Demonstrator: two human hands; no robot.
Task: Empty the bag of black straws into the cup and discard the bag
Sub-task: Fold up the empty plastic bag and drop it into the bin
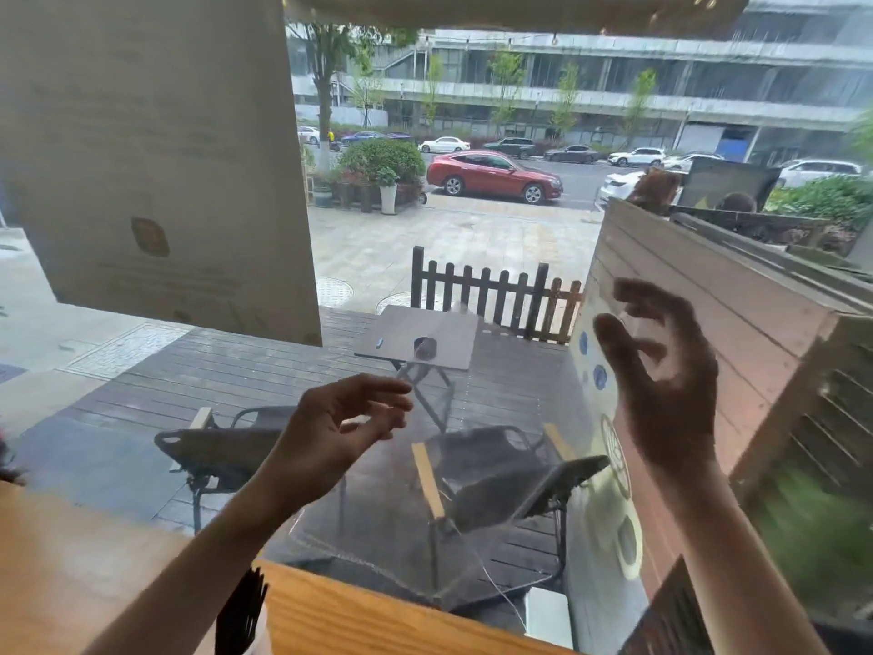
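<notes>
I hold a clear plastic bag (477,489) with blue dots and a white logo up in front of the window; it looks empty. My left hand (340,427) pinches its left edge between thumb and fingertips. My right hand (661,371) is raised higher with its fingers curled at the printed right side, and it shows dark through the film. A bunch of black straws (241,612) stands at the bottom edge under my left forearm. The cup (262,628) holding them is mostly hidden.
A wooden counter (378,616) runs along the bottom in front of a large window. A white object (548,616) sits at the counter's far edge. Outside are a deck with folding chairs, a small table and a fence.
</notes>
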